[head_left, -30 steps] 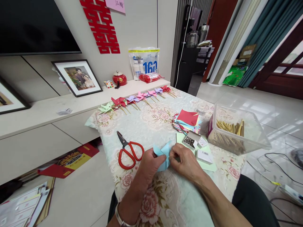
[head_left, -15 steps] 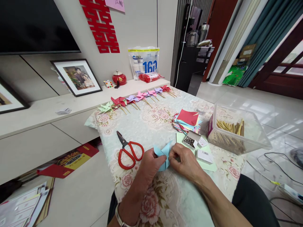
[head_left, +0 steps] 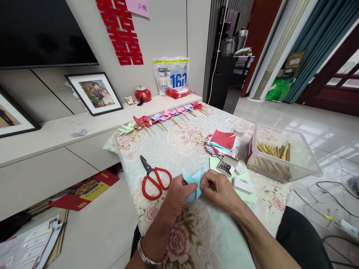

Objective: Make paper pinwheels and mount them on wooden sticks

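Note:
A light blue paper pinwheel (head_left: 193,194) with folded blades is held above the table's near part. My left hand (head_left: 179,192) grips it from the left, thumb pressed over its folds. From the right, my right hand (head_left: 217,186) pinches at the pinwheel's edge with thumb and fingertips; whether a small pin is between them is hidden. Red-handled scissors (head_left: 154,179) lie left of my left hand. Just beyond my right hand, a small open box of metal pins (head_left: 225,168) and a white box (head_left: 242,185) rest on green paper (head_left: 214,163).
Several finished pinwheels (head_left: 142,120) on sticks line the table's far edge. A stack of coloured paper squares (head_left: 223,139) lies right of centre. At the right edge stands a clear plastic bin (head_left: 303,160) holding sticks (head_left: 269,149). A flowered cloth (head_left: 179,145) covers the table.
The view has shifted slightly. Both hands stay on the blue pinwheel in nearly the same pose, and nothing else has visibly moved.

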`<state>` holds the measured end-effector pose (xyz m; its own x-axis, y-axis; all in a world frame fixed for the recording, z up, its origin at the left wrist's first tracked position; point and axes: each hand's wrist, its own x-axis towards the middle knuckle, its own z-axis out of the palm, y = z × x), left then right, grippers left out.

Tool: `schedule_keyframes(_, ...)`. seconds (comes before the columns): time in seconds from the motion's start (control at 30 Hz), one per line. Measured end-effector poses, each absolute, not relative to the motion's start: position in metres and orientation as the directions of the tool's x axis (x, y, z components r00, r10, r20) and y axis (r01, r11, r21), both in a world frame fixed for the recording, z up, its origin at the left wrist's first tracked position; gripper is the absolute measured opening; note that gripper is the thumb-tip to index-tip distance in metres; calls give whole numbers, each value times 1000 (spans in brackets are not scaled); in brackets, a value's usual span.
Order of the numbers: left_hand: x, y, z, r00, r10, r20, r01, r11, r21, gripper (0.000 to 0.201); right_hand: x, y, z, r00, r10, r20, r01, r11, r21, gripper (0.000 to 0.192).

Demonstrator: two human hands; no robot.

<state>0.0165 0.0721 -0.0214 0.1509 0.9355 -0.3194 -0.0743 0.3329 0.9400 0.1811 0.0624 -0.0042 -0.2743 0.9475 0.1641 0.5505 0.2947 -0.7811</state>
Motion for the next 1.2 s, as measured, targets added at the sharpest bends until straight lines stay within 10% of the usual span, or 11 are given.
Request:
schedule_keyframes(0.5, 16, 72, -20, 161, 933, -321, -89, 338, 937, 16, 181, 62, -3, -270, 949, 165, 542, 292, -788, 14)
schedule_keyframes(0.77, -5, 76, 6, 391, 849, -357, -60, 410, 910, 17, 195, 66, -4, -32, 958, 287, 181, 288, -941, 25)
schedule_keyframes(0.97, -13, 83, 21, 561, 737, -378, 230, 299, 926, 8, 194, 65, -9, -317, 937, 147, -119, 114, -986, 56)
schedule_keyframes(1.2, -8, 88, 21, 520, 768, -374, 377, 187, 907, 3, 191, 61, 0, -401, 915, 47, 55, 75, -996, 69)
